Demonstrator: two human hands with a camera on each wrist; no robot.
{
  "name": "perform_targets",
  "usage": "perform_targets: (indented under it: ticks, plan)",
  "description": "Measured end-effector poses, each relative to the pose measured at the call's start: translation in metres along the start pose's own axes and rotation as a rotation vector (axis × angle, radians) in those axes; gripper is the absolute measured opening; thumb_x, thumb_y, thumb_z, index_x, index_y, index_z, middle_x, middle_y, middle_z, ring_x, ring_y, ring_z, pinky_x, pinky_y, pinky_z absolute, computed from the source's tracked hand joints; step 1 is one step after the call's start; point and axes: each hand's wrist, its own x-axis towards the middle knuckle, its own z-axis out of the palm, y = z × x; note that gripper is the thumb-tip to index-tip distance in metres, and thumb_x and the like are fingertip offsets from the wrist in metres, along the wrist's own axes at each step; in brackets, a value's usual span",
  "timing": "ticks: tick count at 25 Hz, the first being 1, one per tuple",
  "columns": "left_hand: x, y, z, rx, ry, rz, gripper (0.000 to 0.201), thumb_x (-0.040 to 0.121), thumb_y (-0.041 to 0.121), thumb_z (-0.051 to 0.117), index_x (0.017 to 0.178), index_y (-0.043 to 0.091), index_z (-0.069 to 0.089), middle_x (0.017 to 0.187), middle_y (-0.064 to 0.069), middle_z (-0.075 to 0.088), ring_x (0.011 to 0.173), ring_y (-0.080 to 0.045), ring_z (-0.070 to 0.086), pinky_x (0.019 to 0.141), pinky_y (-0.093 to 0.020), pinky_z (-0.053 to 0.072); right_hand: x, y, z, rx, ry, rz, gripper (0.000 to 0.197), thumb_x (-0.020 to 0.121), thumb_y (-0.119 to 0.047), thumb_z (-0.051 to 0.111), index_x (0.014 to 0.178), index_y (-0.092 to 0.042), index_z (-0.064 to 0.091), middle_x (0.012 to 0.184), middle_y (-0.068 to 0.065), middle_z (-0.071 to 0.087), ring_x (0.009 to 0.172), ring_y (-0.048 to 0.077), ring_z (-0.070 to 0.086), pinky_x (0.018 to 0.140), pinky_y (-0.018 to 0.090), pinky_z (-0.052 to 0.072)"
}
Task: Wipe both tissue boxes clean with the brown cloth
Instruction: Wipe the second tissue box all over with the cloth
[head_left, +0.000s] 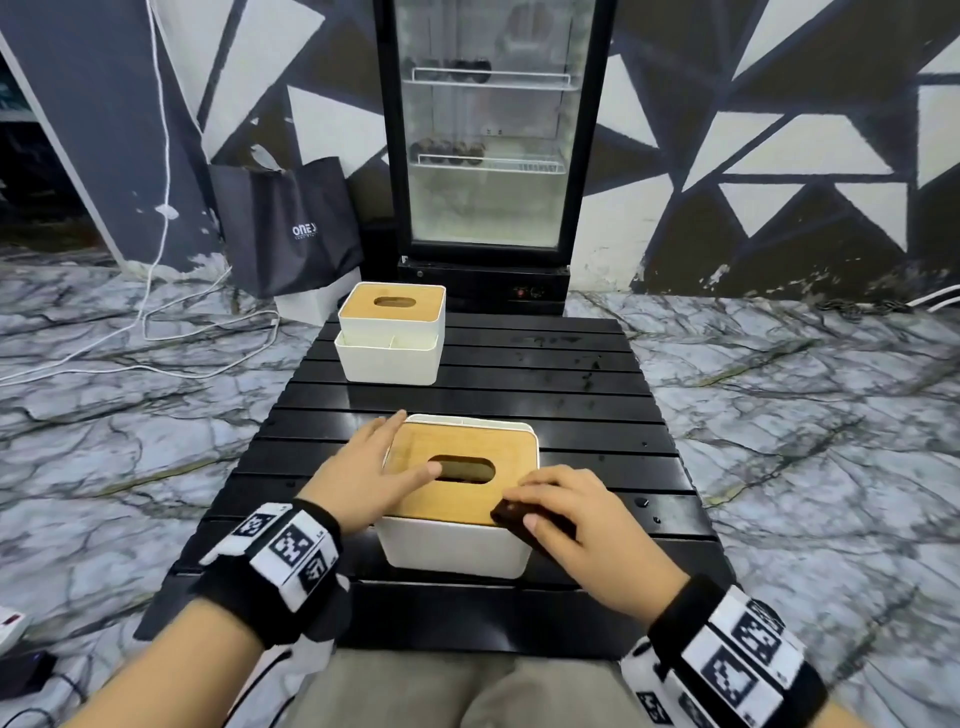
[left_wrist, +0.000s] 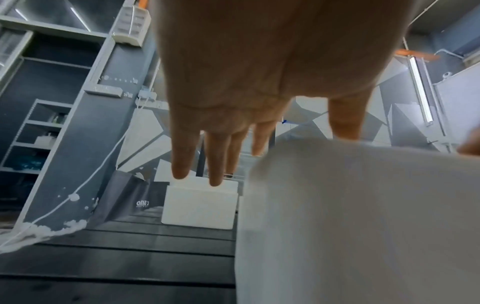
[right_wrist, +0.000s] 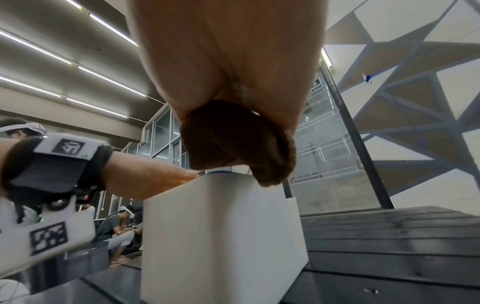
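Near tissue box (head_left: 457, 540) on the tabletop (head_left: 597, 415): left hand (head_left: 363, 473) flat, fingers relaxed, steadying its bamboo lid (head_left: 457, 441) so right hand (head_left: 582, 519), clenching brown cloth (head_left: 511, 517), can wipe near-right corner.

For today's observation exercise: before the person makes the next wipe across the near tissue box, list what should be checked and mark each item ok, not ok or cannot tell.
1. Brown cloth gripped by the right hand: ok, fingers curl round it.
2. Cloth on the near tissue box: ok, it sits at the wooden lid's front right corner.
3. Box steadied: ok, the left hand lies flat on the lid's left side, fingers straight.
4. Wiping path free: not ok, the left hand covers part of the lid.
5. Far tissue box within sight for later: ok, upright at the table's far left.
6. Lid clean so far: cannot tell.
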Motion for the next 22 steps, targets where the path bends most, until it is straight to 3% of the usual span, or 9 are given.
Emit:
perform_targets:
  ticks: [2, 5, 11, 15, 19, 22]
  plan:
    - [0.009, 0.01, 0.011, -0.031, 0.071, -0.051, 0.088, 0.084, 0.062, 0.049, 0.151, 0.021, 0.008, 0.156, -0.005, 0.018, 0.141, -0.022, 0.027, 0.113, -0.038, 0.026, 0.009, 0.002, -0.005, 0.078, 0.082, -0.01, 0.029, 0.087, -0.024, 0.05, 0.113, -0.03, 0.06, 0.116, -0.014, 0.049, 0.11, 0.001, 0.042, 0.093, 0.0, 0.021]
    - [0.021, 0.019, 0.026, 0.022, 0.092, -0.123, 0.08, 0.092, 0.052, 0.044, 0.15, 0.016, 0.004, 0.153, -0.011, 0.023, 0.136, -0.028, 0.035, 0.108, -0.04, 0.034, 0.021, 0.01, 0.003, 0.091, 0.093, -0.029, 0.029, 0.085, -0.024, 0.049, 0.109, -0.026, 0.064, 0.116, -0.009, 0.051, 0.11, 0.003, 0.044, 0.096, 0.002, 0.022]
    - [0.028, 0.017, 0.03, 0.044, 0.107, -0.102, 0.075, 0.093, 0.049, 0.044, 0.15, 0.018, 0.006, 0.154, -0.008, 0.023, 0.134, -0.028, 0.037, 0.105, -0.039, 0.034, 0.01, 0.02, 0.034, 0.049, 0.082, -0.178, 0.035, 0.091, -0.042, 0.039, 0.117, -0.029, 0.059, 0.124, -0.01, 0.053, 0.124, 0.001, 0.031, 0.108, 0.012, 0.017]
    - [0.028, 0.015, 0.029, 0.033, 0.116, -0.082, 0.073, 0.093, 0.047, 0.045, 0.15, 0.019, 0.009, 0.155, -0.004, 0.021, 0.134, -0.026, 0.037, 0.104, -0.037, 0.034, 0.036, 0.037, 0.025, 0.063, 0.06, -0.153, 0.033, 0.091, -0.034, 0.039, 0.115, -0.029, 0.061, 0.12, -0.013, 0.052, 0.116, -0.001, 0.038, 0.103, 0.01, 0.022]
    - [0.028, 0.014, 0.031, 0.018, 0.139, -0.08, 0.073, 0.093, 0.047, 0.045, 0.15, 0.02, 0.01, 0.154, -0.004, 0.024, 0.134, -0.026, 0.037, 0.103, -0.037, 0.036, 0.06, 0.046, 0.019, 0.032, 0.092, -0.064, 0.033, 0.088, -0.024, 0.042, 0.114, -0.025, 0.062, 0.117, -0.014, 0.051, 0.112, -0.006, 0.034, 0.098, 0.002, 0.014]
    - [0.028, 0.014, 0.033, 0.019, 0.156, -0.091, 0.073, 0.093, 0.046, 0.045, 0.15, 0.019, 0.009, 0.153, -0.005, 0.025, 0.134, -0.027, 0.036, 0.103, -0.038, 0.035, 0.045, 0.037, 0.026, 0.063, 0.105, -0.084, 0.032, 0.089, -0.025, 0.043, 0.115, -0.024, 0.062, 0.12, -0.011, 0.052, 0.116, -0.003, 0.032, 0.101, 0.003, 0.013]
